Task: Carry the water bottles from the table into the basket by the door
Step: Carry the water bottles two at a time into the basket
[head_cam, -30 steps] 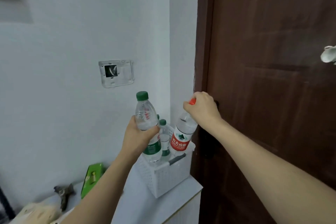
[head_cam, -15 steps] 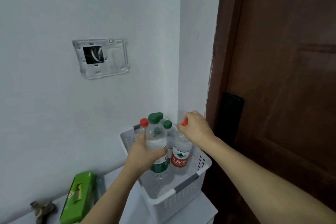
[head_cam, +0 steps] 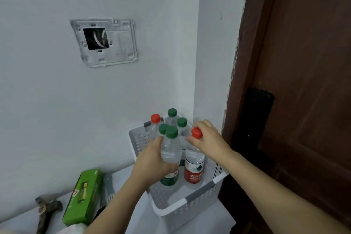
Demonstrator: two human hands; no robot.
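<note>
Both hands are lowering bottles into the white perforated plastic basket (head_cam: 199,198) that sits on the white worktop (head_cam: 212,220) in the corner, just beside the dark brown wooden door (head_cam: 303,81). The left hand (head_cam: 152,163) wraps its fingers round the body of a clear green-capped water bottle with a green label (head_cam: 171,150), a grip low enough on the barrel to keep it upright as it goes down; its base appears to be inside the basket, at or near the floor. The right hand (head_cam: 209,138) pinches the red cap of a clear water bottle with a red label (head_cam: 194,165) from above, which suits steering it straight down into the narrow gap next to the near wall of the basket. Behind these two, four more bottles already stand upright at the far end of the basket: three with green caps (head_cam: 172,112) and one with a red cap (head_cam: 155,118), packed close so the front stays free for newcomers. To the left on the worktop lie a green rectangular box (head_cam: 83,195) and a dark metal tool (head_cam: 47,211), apart from the basket. By my reading, this delivery is nearly finished; all that remains is to let go of both bottles once they stand firm.
</note>
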